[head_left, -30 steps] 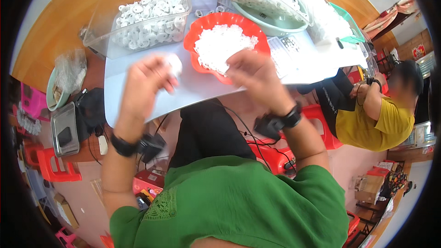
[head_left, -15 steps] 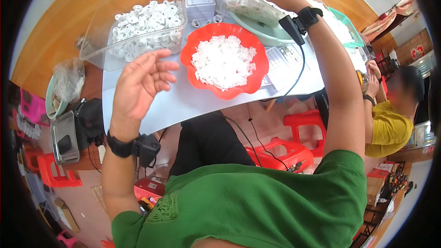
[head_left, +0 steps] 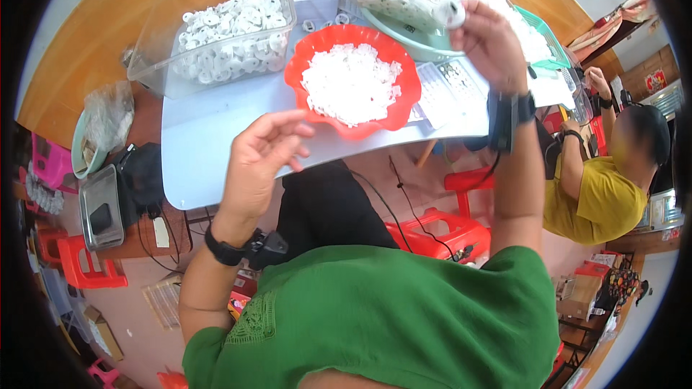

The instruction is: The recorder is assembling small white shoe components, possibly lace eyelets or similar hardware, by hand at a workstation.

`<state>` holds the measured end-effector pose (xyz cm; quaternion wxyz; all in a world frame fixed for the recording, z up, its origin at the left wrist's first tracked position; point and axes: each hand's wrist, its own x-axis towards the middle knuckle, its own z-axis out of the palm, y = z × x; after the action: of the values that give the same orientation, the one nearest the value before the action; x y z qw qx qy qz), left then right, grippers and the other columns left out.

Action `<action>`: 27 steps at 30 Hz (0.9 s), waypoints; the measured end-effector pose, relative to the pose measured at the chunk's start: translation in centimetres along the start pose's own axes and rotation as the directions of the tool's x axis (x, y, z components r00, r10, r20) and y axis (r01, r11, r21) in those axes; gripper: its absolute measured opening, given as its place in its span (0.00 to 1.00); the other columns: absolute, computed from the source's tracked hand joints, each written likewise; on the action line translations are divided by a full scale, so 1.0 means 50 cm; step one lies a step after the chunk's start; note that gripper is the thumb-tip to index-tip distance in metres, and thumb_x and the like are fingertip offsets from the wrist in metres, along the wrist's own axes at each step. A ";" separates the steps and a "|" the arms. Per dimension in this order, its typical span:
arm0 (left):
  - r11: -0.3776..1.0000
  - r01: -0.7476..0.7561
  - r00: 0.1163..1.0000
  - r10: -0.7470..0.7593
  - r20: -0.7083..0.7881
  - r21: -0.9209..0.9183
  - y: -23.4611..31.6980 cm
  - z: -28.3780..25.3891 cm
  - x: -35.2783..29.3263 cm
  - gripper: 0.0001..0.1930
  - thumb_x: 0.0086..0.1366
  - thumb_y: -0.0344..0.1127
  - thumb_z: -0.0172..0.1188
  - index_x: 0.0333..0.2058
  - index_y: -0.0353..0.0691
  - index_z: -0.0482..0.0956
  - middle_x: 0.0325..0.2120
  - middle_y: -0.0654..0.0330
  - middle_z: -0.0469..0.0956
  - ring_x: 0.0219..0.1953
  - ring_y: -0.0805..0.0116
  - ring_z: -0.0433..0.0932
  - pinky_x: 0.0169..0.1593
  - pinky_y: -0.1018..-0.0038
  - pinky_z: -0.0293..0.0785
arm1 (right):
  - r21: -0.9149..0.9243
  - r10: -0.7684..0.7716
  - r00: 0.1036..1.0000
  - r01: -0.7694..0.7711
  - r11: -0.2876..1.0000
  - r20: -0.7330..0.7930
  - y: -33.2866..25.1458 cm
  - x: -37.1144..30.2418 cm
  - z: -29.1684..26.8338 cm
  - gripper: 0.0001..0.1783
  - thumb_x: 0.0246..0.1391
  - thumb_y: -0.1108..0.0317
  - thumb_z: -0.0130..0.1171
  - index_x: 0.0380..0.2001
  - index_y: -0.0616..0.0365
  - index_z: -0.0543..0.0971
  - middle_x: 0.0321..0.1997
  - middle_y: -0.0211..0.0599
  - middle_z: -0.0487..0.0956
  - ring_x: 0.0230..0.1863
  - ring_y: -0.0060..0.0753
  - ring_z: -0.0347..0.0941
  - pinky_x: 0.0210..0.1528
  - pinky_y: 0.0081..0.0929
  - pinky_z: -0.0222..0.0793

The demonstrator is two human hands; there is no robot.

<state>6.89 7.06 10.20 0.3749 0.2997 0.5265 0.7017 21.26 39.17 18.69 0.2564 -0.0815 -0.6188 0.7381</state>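
1 round white part point(head_left: 449, 16) is pinched in the right hand point(head_left: 490, 43), above the far right of the table point(head_left: 198, 148).
The part is glossy, small and disc-like, with a dark patch on its face; finer detail is too small to be told. It is gripped at its edge between thumb and fingers, in front of the right clear bin point(head_left: 405, 6), where many similar pieces are heaped, and over the pale green basin point(head_left: 432, 50). The left hand point(head_left: 263, 158) is held with fingers loosely curled and parted, near the rim of the scalloped red bowl point(head_left: 294, 79); whether the rim is touched cannot be told. The bowl is filled with small white pieces point(head_left: 351, 85).
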 end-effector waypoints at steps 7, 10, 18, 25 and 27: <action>0.983 -0.186 0.978 0.185 0.098 0.003 -0.013 0.102 -0.018 0.20 0.64 0.32 0.55 0.54 0.32 0.68 0.42 0.56 0.74 0.39 0.76 0.71 0.38 0.79 0.71 | 0.648 0.187 0.968 -0.251 0.719 0.168 0.195 -0.210 0.181 0.10 0.55 0.79 0.50 0.40 0.66 0.75 0.30 0.41 0.78 0.25 0.29 0.75 0.26 0.24 0.74; 0.992 -0.098 0.983 0.108 0.146 -0.078 -0.028 0.092 -0.026 0.19 0.65 0.33 0.55 0.53 0.32 0.68 0.41 0.57 0.74 0.37 0.76 0.72 0.38 0.79 0.72 | 0.630 0.269 0.946 -0.322 0.706 0.182 0.227 -0.231 0.207 0.09 0.55 0.78 0.50 0.39 0.67 0.76 0.31 0.40 0.78 0.25 0.27 0.74 0.25 0.23 0.74; 0.994 0.047 0.995 -0.056 -0.086 -0.096 -0.075 0.069 -0.045 0.10 0.65 0.26 0.52 0.42 0.29 0.76 0.31 0.57 0.78 0.27 0.75 0.76 0.29 0.82 0.73 | 0.373 0.381 0.924 -0.365 0.853 0.032 0.223 -0.255 0.267 0.10 0.52 0.73 0.59 0.38 0.67 0.76 0.31 0.36 0.78 0.27 0.22 0.75 0.25 0.19 0.74; 0.980 0.061 0.991 -0.083 -0.109 -0.190 -0.083 0.081 -0.055 0.09 0.65 0.26 0.50 0.40 0.26 0.73 0.33 0.52 0.78 0.32 0.67 0.80 0.36 0.76 0.81 | -0.650 -0.281 0.955 0.272 0.709 0.093 0.239 -0.250 0.268 0.12 0.45 0.81 0.58 0.36 0.64 0.77 0.29 0.37 0.77 0.27 0.28 0.74 0.29 0.22 0.70; 0.952 0.111 0.992 -0.124 -0.027 -0.285 -0.083 0.065 -0.049 0.08 0.64 0.27 0.53 0.41 0.29 0.74 0.35 0.51 0.79 0.32 0.66 0.81 0.35 0.74 0.81 | -0.633 -0.268 0.952 0.298 0.714 0.146 0.226 -0.244 0.252 0.15 0.43 0.82 0.58 0.38 0.62 0.77 0.28 0.39 0.76 0.27 0.33 0.74 0.29 0.26 0.69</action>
<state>11.74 7.37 7.03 0.4430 0.1955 0.4460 0.7528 23.05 21.20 8.30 0.3084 -0.0533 -0.8460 0.4317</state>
